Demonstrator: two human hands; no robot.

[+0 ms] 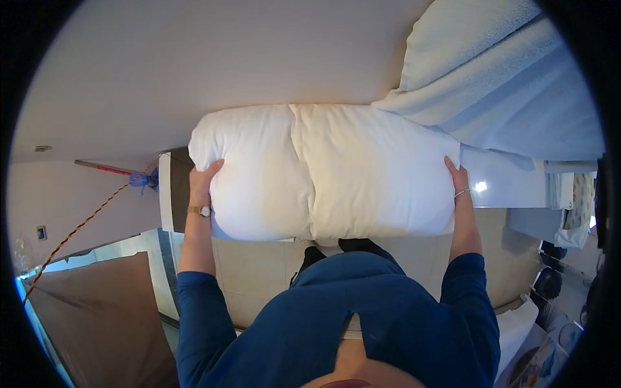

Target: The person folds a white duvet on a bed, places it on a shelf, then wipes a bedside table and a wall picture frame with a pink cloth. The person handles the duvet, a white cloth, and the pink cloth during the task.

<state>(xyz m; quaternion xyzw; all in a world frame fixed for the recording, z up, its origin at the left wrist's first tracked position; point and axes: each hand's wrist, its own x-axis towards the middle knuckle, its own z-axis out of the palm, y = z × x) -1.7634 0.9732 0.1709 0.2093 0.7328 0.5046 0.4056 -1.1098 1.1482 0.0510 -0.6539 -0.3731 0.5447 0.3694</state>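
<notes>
A thick white duvet (362,171), folded into a plump bundle, lies across the view in front of me. A deep crease runs down it, a little left of its middle. At its left end my left hand (208,178) grips the side, thumb on top and the other fingers hidden. My right hand (458,173) holds the opposite end in the same way. The bundle's far edge is close to the wall, and its right part overlaps a white glossy surface (504,181). What lies beneath the rest is hidden.
A pale blue towel-like cloth (491,84) hangs at the upper right, touching the bundle's far right corner. A twisted cord (84,223) stretches down at the left above a brown cloth (97,317). Household items (550,284) crowd the right side. Pale floor tiles (252,278) show below.
</notes>
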